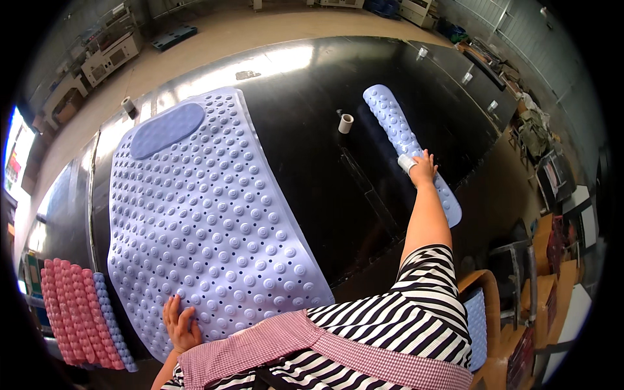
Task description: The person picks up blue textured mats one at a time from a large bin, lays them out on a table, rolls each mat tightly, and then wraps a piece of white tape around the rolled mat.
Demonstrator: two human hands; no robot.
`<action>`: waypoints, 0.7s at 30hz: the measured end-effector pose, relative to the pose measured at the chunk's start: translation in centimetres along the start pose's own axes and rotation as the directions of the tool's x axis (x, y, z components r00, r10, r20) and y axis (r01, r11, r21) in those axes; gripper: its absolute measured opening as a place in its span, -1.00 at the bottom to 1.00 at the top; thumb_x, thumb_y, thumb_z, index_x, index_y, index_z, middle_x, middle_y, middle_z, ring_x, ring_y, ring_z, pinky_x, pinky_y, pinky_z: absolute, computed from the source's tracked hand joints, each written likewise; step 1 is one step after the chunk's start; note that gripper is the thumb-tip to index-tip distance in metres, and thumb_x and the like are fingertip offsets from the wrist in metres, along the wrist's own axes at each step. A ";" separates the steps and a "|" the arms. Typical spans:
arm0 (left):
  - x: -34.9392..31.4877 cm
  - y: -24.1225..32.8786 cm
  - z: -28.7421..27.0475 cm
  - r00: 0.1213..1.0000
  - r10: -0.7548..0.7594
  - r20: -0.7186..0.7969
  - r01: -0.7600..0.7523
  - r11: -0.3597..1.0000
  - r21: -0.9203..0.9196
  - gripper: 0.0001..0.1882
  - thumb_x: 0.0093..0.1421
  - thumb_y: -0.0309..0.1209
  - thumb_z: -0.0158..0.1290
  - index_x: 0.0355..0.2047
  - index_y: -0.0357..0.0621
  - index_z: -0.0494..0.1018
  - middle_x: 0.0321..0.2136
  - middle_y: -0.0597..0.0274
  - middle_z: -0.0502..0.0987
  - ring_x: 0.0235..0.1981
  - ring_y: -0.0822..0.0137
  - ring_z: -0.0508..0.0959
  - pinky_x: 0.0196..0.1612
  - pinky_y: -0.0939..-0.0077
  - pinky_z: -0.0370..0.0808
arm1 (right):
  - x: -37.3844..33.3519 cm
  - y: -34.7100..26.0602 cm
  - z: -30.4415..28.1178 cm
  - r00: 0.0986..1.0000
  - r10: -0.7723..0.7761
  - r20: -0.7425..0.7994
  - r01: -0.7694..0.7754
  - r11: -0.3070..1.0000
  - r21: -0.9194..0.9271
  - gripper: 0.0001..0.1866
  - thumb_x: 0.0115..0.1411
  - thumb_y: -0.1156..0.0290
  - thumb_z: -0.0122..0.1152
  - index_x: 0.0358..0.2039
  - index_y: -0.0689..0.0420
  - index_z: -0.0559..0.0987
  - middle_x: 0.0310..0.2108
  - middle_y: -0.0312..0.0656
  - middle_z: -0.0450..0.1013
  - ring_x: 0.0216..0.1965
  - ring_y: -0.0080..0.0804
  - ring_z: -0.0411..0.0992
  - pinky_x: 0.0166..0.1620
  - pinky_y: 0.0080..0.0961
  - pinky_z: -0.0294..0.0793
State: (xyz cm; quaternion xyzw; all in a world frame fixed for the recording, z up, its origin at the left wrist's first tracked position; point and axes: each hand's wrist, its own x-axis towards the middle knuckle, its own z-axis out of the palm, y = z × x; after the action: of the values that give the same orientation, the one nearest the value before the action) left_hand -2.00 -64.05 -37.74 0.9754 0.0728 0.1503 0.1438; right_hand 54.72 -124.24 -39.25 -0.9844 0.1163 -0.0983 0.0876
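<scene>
Bath mat (201,221), lilac, studded with round bumps and small holes, lies flat on the black surface (325,188), filling its left half from about 11 o'clock down to 7 o'clock. A smooth oval patch sits at its far end.

Left hand (180,325) at 7 o'clock: fingers spread flat on the mat's near corner, pressing it down; grip wide, closed on nothing.

Right hand (422,168) at 2 o'clock, arm stretched far out: laid on a rolled mat (406,146) of the same lilac colour, right beside a pale band (407,162) around the roll's middle. Fingers curl over the roll; whether they have truly closed on it I cannot tell.

Small tape roll (346,123) stands upright just left of the rolled mat, apart from it. Another tape roll (127,104) at the surface's far left edge, 10 o'clock. Stack of rolled pink mats (68,312) with a blue one (110,325) beside them at 8 o'clock, off the surface's left end.

Judgement: step in hand looks like dealing with the finished roll while the open mat is kept in place. Next move would call for a firm hold around the banded middle so the roll stays tight, and steady pressure from the left hand so the flat mat does not slide on the glossy top.
</scene>
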 end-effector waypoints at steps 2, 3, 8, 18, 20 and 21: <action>0.2 0.0 0.3 1.000 0.007 -0.012 -0.007 1.000 0.008 -0.67 0.03 -0.45 0.06 -0.13 -0.08 0.52 0.28 -0.18 0.32 0.32 -0.25 0.26 0.38 -0.20 0.09 | 0.2 1.1 -0.4 0.995 -0.063 -0.083 0.075 0.986 0.149 -0.69 0.26 0.31 0.14 -0.03 -0.08 0.71 0.49 -0.09 0.04 0.52 -0.07 -0.14 0.49 0.04 -0.24; 0.5 0.0 0.5 1.000 0.016 -0.017 -0.016 1.000 -0.011 -0.66 0.02 -0.46 0.07 -0.13 -0.08 0.52 0.27 -0.18 0.32 0.32 -0.25 0.27 0.37 -0.20 0.11 | -0.4 1.5 -1.2 0.978 -0.158 -0.138 0.168 0.984 0.064 -0.70 0.21 0.37 0.17 -0.07 0.00 0.71 0.42 0.02 0.15 0.46 0.00 0.03 0.46 -0.06 -0.05; -0.4 0.4 -0.4 0.998 -0.004 -0.066 0.004 1.000 0.011 -0.65 0.01 -0.48 0.07 -0.13 -0.08 0.52 0.25 -0.16 0.35 0.30 -0.26 0.30 0.35 -0.20 0.15 | -8.4 -6.1 -1.3 0.781 -0.345 0.521 0.248 0.936 0.249 -0.79 0.01 0.40 0.25 -0.34 0.10 0.75 -0.33 0.05 0.63 -0.20 0.01 0.62 -0.07 -0.22 0.57; 1.0 0.8 -0.6 0.994 0.038 -0.103 -0.042 0.999 -0.030 -0.60 0.04 -0.50 0.14 -0.06 0.01 0.57 0.25 -0.03 0.39 0.31 -0.11 0.32 0.36 -0.07 0.19 | -15.2 -6.0 -2.1 0.917 -0.343 0.203 0.179 0.810 0.558 -0.48 0.07 0.58 0.05 0.10 0.25 0.58 0.02 0.07 0.57 0.06 -0.08 0.55 0.16 -0.37 0.46; 0.4 0.7 -1.3 0.995 0.034 -0.097 -0.037 0.999 -0.034 -0.63 0.08 -0.49 0.14 -0.05 -0.02 0.56 0.25 -0.03 0.39 0.31 -0.10 0.32 0.36 -0.06 0.19 | -18.5 -8.0 -2.7 0.927 -0.373 0.040 0.293 0.787 0.543 -0.51 0.13 0.60 0.06 0.11 0.29 0.56 0.05 0.06 0.55 0.06 -0.13 0.54 0.16 -0.36 0.47; -0.6 0.1 -1.6 0.995 0.006 -0.099 -0.008 1.000 -0.015 -0.63 0.08 -0.49 0.14 -0.05 -0.02 0.56 0.25 -0.03 0.39 0.31 -0.10 0.32 0.36 -0.06 0.19 | -21.6 -10.4 -3.8 0.911 -0.412 0.013 0.322 0.731 0.602 -0.55 0.17 0.58 0.08 0.11 0.29 0.55 0.04 0.05 0.55 0.07 -0.13 0.54 0.16 -0.35 0.47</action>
State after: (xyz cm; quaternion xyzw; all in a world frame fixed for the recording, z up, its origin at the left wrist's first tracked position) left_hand -3.04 -63.82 -36.42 0.9659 0.0752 0.1994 0.1470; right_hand 35.52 -109.50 -37.30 -0.9162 -0.1234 -0.0727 0.3743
